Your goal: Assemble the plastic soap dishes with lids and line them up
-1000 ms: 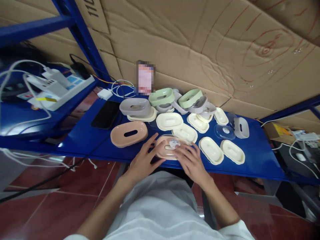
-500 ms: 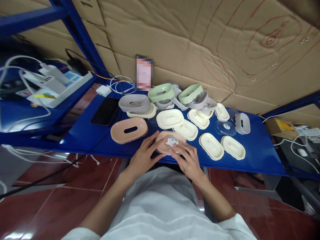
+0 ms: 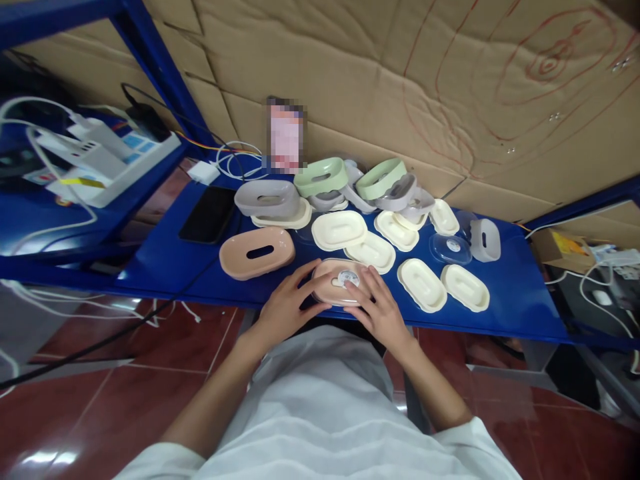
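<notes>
A peach oval soap dish with a clear lid and a round white sticker lies near the table's front edge. My left hand grips its left end, thumb at the near side and fingers over the far side. At the right end, my right hand holds it with the fingers bent over the lid. A second peach dish with a dark slot sits to the left of my hands. Just beyond them, cream oval trays overlap. More cream trays lie to the right.
Green dishes and grey dishes are piled at the back of the blue table. A clear lid rests at the right. A black phone and a white charger occupy the left; cardboard stands behind.
My right fingers have shifted from the lid's near edge toward its right end and far side. My left hand keeps its hold. The camera view has shifted slightly.
</notes>
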A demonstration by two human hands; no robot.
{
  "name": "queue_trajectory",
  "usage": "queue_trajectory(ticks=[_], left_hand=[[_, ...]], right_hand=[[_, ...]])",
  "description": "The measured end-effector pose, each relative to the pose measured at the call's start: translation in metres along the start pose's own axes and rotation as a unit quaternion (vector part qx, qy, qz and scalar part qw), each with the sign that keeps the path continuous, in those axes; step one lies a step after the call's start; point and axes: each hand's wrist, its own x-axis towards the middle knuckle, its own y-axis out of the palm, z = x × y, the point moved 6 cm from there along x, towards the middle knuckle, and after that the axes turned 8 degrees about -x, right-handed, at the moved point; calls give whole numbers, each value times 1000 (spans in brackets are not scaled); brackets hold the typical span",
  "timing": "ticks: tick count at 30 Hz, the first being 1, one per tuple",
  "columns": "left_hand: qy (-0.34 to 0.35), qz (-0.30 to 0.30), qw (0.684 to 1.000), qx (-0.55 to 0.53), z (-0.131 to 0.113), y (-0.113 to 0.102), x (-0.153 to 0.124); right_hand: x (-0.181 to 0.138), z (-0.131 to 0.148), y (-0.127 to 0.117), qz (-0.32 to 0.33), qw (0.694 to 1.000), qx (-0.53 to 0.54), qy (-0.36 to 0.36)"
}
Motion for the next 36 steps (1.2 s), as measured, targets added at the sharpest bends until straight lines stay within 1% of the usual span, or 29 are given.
queue_trajectory(ticks=[2,4,6,8,9,10,11,13,15,16,18,20,22,24,25,26,27,29,30,31,32,33,34,36], left_hand=[[11,4,1000,2,-2,0,-1],[33,4,999,8,-6,-2,-3],[70,-22,997,20,-13,-13,-6],[97,-77,991,50,-17,-32,-11],[93,-109,987,75,-16,-43,-14],[79,-136,982,106,-13,-54,-17],[57,-155,976,142,-9,-63,-20],[3,-164,963,215,1,-74,-25],[-28,-150,954,258,10,-75,-31],[-31,-140,954,264,12,-72,-33],[-10,-119,960,254,10,-62,-38],[27,-92,968,233,3,-48,-42],[70,-58,974,207,-7,-33,-44],[101,-28,978,182,-17,-21,-41],[112,-20,979,171,-21,-16,-39],[119,-20,979,162,-25,-12,-36],[122,-23,980,155,-29,-9,-32],[121,-27,981,146,-34,-3,-23],[120,-26,982,142,-36,0,-20],[121,-20,983,137,-39,2,-16],[127,-15,983,130,-41,4,-14],[133,-13,984,120,-43,3,-12],[138,-19,984,108,-44,0,-12],[140,-51,986,80,-42,-11,-13]], right_hand=[[2,-1,2,12,1000,21,13],[1,-3,-2,6,999,37,24],[-5,-9,-16,-23,999,24,26],[-21,-28,-42,-78,995,-34,46],[-34,-44,-59,-115,988,-78,71],[-51,-64,-79,-157,973,-129,106],[-72,-88,-99,-193,951,-187,151],[-118,-141,-135,-239,895,-284,247],[-168,-187,-160,-287,828,-359,322],[-189,-208,-166,-284,809,-373,355],[-223,-244,-166,-249,794,-375,408],[-243,-269,-157,-203,803,-345,441],[-249,-281,-148,-167,812,-308,466],[-240,-277,-145,-158,806,-301,484],[-228,-266,-145,-163,806,-308,479],[-211,-250,-144,-172,812,-314,461],[-189,-228,-140,-180,831,-316,421],[-134,-175,-119,-158,909,-243,298],[-105,-146,-102,-122,944,-195,238],[-77,-118,-81,-57,971,-153,176],[-53,-92,-61,-6,983,-132,130],[-33,-73,-45,26,987,-118,105],[-17,-58,-32,41,989,-108,90],[4,-41,-16,53,991,-94,77]])
